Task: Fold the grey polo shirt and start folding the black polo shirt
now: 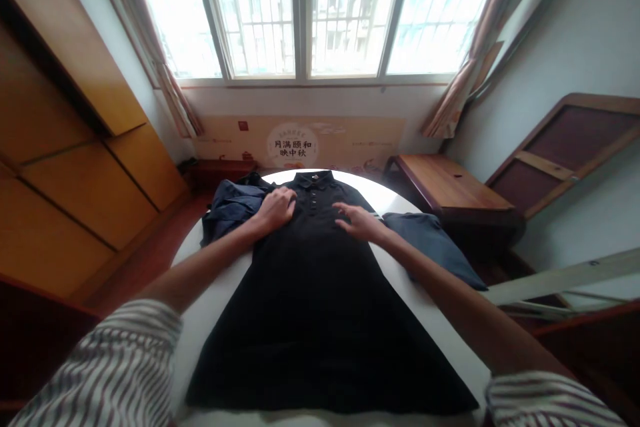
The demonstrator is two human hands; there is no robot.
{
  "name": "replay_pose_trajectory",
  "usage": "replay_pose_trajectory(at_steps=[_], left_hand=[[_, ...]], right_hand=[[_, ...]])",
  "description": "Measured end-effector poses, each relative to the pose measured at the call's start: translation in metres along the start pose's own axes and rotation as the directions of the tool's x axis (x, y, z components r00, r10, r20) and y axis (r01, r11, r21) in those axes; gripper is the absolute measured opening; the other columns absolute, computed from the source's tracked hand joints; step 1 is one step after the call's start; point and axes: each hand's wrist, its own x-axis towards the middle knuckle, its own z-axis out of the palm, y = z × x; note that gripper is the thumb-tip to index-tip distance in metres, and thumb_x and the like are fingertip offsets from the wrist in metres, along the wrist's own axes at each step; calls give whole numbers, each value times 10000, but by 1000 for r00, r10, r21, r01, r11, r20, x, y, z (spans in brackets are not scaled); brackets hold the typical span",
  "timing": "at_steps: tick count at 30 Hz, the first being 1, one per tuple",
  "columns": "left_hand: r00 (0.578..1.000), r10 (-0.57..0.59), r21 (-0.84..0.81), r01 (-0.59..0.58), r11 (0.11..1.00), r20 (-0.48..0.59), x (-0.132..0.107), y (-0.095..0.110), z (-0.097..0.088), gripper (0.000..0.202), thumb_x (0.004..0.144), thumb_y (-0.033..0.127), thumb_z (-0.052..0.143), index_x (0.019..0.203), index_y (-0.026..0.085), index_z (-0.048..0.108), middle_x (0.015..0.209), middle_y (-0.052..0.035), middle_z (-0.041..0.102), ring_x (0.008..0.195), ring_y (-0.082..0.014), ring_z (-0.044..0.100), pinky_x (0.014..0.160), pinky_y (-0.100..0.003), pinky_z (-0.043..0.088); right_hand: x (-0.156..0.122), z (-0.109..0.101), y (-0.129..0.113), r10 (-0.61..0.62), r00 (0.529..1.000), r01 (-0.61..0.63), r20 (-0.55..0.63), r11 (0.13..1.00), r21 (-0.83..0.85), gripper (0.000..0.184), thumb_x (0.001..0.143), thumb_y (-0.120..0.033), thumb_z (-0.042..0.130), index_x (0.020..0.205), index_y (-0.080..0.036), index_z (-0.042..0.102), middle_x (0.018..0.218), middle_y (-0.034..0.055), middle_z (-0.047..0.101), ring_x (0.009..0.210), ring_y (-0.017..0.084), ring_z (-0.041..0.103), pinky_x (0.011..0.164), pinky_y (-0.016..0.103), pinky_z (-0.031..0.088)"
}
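Note:
A black polo shirt [310, 307] lies face up and spread out on a white round-edged table [210, 300], its collar at the far end and its hem toward me. My left hand [277, 209] rests at the left side of its chest, fingers loosely bent over the cloth, with no visible grip. Over the right side of the chest is my right hand [356, 221], fingers spread and holding nothing. The buttoned placket [314, 199] runs between the two hands. Light stripes show on the sleeve edge beside my right wrist.
Crumpled dark blue clothing [233, 203] lies at the table's left. A folded grey-blue garment [433, 243] sits on the right edge. Beyond stand a wooden bench-like piece [445, 180] and a window [300, 13]; wooden cabinets [65, 213] line the left.

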Motion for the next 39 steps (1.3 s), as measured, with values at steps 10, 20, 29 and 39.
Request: replay_pose_trajectory(at_steps=[10, 20, 29, 39], left_hand=[[851, 278, 207, -400, 893, 445, -190, -67, -5, 559, 990, 468, 447, 1492, 232, 384, 1575, -121, 321, 1453, -302, 283, 1151, -537, 316], [815, 274, 253, -447, 858, 510, -184, -43, -12, 481, 998, 438, 429, 1423, 221, 490, 1465, -139, 491, 1368, -324, 426, 1118, -622, 295], [775, 361, 73, -461, 884, 519, -114, 17, 85, 591, 983, 549, 398, 1478, 226, 407, 1573, -136, 327, 1465, -338, 247, 1130, -638, 251], [779, 381, 59, -468, 882, 498, -121, 10, 99, 592, 977, 544, 403, 1492, 252, 391, 1592, -103, 295, 1476, -338, 209, 1158, -636, 183]], right_hand=[[-233, -8, 27, 158, 987, -143, -7, 873, -466, 445, 895, -543, 515, 1148, -185, 594, 1050, 174, 720, 949, 335, 705, 791, 427, 559], [-222, -69, 13, 287, 915, -235, 283, 950, -205, 238, 820, -486, 634, 808, -249, 631, 595, 7, 641, 514, 181, 571, 499, 282, 423], [-14, -56, 45, 125, 989, -141, -74, 947, -288, 270, 910, -387, 640, 1034, -149, 667, 1056, 83, 669, 923, 207, 642, 832, 378, 532], [22, -40, 66, 103, 963, -138, -250, 982, -129, 354, 948, -372, 596, 1236, -167, 586, 1244, 82, 595, 1049, 241, 616, 878, 435, 539]])
